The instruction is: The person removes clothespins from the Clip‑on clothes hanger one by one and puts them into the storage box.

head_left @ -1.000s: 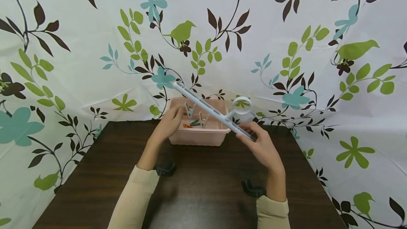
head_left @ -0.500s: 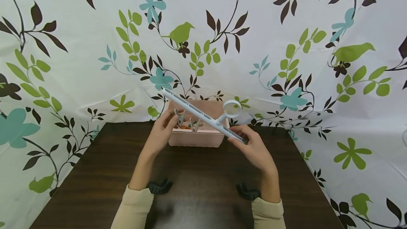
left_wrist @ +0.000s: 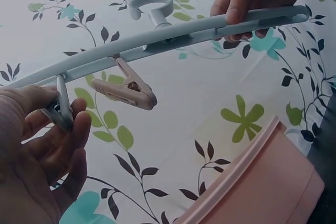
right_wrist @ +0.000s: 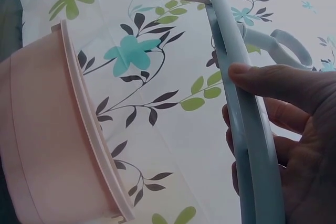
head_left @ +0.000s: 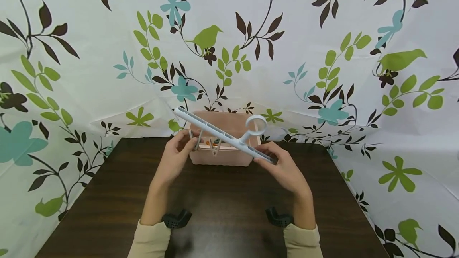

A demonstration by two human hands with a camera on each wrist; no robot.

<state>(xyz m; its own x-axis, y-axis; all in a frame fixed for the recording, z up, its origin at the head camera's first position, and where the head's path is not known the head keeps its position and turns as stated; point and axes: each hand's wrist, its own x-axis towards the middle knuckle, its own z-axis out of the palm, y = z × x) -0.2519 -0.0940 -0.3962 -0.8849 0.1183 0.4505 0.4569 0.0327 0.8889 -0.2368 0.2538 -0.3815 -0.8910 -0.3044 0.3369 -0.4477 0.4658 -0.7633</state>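
Note:
A light blue plastic hanger [head_left: 211, 129] with a ring-like hook [head_left: 256, 125] is held up at a slant, its left end higher. My right hand [head_left: 283, 166] grips its lower right end, thumb on one side and fingers on the other in the right wrist view. My left hand [head_left: 175, 156] pinches a grey clothespin [left_wrist: 63, 106] that hangs from the bar near its left part. Between the hands, a beige-pink clothespin [left_wrist: 128, 90] dangles from the bar, held by nothing else.
Behind the hanger a pink plastic basket [head_left: 222, 158] stands at the far edge of the dark wooden table [head_left: 229, 198]. Small orange and green items show inside it. A flower-patterned sheet [head_left: 322, 31] rises behind the table.
The hanger has moved left and its left end has come lower. My left hand has drawn back from over the basket toward me and now pinches the grey clothespin.

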